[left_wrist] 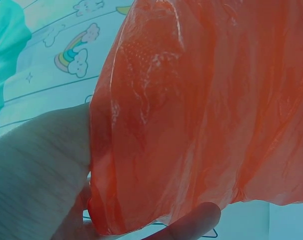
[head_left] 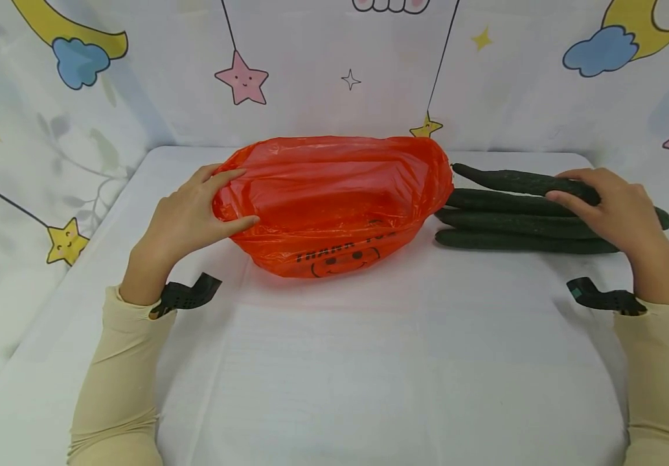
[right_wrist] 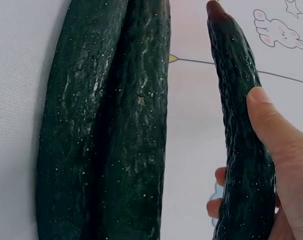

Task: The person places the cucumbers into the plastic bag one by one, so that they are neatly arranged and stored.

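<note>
A red plastic bag with black smiley print lies across the back of the table. At its left end my left hand grips it, thumb in front and fingers behind; in the left wrist view the thin plastic hangs between them. On the right, my right hand holds one long green cucumber by its right end, its other tip pointing at the bag. The right wrist view shows the thumb along this cucumber and fingertips curled round its far side. Three more cucumbers lie side by side just below.
A white cloth covers the table. Behind it rises a patterned fabric backdrop with stars, moons and clouds. Each wrist carries a black strap-on camera mount.
</note>
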A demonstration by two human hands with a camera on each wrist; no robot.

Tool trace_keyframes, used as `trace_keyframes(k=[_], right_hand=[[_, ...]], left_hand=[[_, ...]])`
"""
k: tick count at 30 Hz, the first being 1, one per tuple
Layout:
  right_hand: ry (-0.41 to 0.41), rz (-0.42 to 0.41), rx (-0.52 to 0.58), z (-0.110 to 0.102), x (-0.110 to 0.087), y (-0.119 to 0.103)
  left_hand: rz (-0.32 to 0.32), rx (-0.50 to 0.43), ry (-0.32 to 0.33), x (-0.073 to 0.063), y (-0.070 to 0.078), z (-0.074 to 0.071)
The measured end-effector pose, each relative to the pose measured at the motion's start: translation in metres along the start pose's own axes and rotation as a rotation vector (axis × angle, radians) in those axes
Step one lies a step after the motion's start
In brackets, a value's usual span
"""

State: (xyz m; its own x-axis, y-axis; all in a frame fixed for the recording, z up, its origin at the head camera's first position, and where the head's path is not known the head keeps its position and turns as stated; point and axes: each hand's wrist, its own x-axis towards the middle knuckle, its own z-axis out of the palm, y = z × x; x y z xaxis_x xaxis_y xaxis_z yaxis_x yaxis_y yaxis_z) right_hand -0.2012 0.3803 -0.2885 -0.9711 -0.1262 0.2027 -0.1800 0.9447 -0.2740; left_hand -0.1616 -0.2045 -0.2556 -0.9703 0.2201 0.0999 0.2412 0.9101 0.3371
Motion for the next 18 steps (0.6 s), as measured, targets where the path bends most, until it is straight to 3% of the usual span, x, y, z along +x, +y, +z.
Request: trace_keyframes(k=[18], right_hand=[[0.025, 0.043, 0.035, -0.0090, -0.0044, -0.0100]], left_hand=[[-0.004, 0.004, -0.004, 0.0009, -0.0010, 0.0004]])
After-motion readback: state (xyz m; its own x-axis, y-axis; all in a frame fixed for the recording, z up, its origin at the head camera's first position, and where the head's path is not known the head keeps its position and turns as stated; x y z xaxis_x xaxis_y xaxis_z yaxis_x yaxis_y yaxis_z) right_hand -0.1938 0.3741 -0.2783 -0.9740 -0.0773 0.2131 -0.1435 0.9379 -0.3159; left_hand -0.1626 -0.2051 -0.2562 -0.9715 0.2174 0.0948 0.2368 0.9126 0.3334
